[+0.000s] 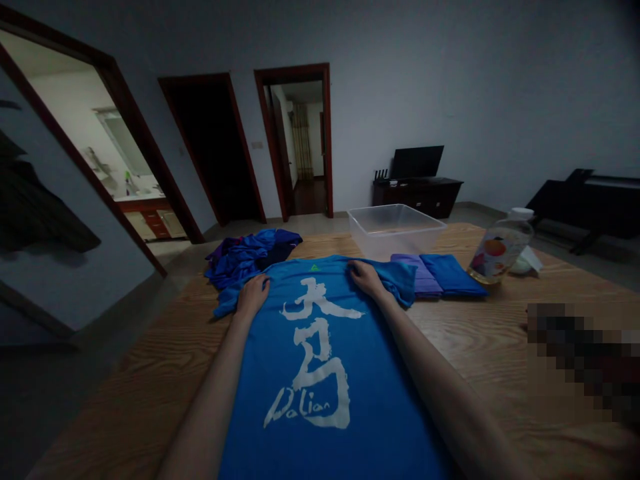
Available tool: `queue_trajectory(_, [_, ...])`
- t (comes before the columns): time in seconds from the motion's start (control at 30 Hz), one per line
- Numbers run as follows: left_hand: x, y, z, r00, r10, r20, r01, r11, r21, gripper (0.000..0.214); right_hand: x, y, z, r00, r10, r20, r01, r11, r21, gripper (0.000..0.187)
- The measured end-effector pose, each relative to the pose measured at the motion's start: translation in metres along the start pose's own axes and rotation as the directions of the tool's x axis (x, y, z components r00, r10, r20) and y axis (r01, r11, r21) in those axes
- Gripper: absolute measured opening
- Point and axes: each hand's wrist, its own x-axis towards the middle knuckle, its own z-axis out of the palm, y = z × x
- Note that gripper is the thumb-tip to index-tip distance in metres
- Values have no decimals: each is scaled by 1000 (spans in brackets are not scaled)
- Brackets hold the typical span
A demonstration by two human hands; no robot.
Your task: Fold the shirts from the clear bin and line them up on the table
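Note:
A blue T-shirt (320, 373) lies spread on the wooden table, its collar end away from me and white lettering with "Dalian" facing up. My left hand (253, 295) is at its left shoulder, fingers curled in on the fabric. At the right shoulder my right hand (367, 277) is closed on the cloth, with the right sleeve spreading out beyond it. The shirt's lower end runs out of view below. Just past the left sleeve is a crumpled heap of blue and purple clothes (250, 257).
On the wooden table (165, 360), a clear plastic bin (395, 230) stands at the back. Folded purple cloth (423, 275) and folded blue cloth (453, 275) lie right of the shirt, beside a large bottle (501, 248). A blurred-out patch (575, 360) covers the right side.

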Motion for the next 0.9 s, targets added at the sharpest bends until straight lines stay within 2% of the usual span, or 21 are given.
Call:
queue_trajectory(0.07, [0,-2,1,1000,9,13,-9,1000,-6,42,9,-3,-29,1000,25,-10,-25,1000,2,38])
queue_trajectory(0.13, [0,-4,2,999,24,29,-23,1000,-11,43,15,1,-72,998,51,28,-52,999,4,38])
queue_trajectory(0.27, [0,-7,4,998,39,47,-38,999,-20,45,2,32,-161,961,148,233,-138,989,-57,32])
queue_trajectory(0.33, [0,-6,4,998,28,51,-27,999,-25,47,-12,50,-188,929,273,251,-237,957,-165,35])
queue_trajectory(0.37, [0,-6,4,998,22,54,-20,999,-29,48,-18,57,-195,910,338,240,-288,932,-220,37])
queue_trajectory(0.43, [-1,-5,3,998,8,63,-6,999,-37,50,-27,67,-195,870,438,228,-366,881,-299,41])
queue_trajectory(0.5, [-1,-4,2,997,-3,72,6,999,-49,51,-31,72,-185,837,486,252,-399,857,-327,40])
queue_trajectory(0.57, [-1,-2,1,997,-15,74,19,998,-63,50,-30,72,-170,823,499,271,-409,852,-326,37])
queue_trajectory(0.73, [-4,3,-5,997,-44,62,52,991,-122,46,-25,70,-149,871,436,227,-381,890,-249,17])
queue_trajectory(0.83, [-4,13,-15,998,-45,36,52,978,-202,40,-19,66,-154,918,356,174,-328,929,-171,20])
queue_trajectory(0.9, [1,28,-23,999,-42,3,42,960,-275,38,-16,61,-161,949,288,133,-273,955,-116,26])
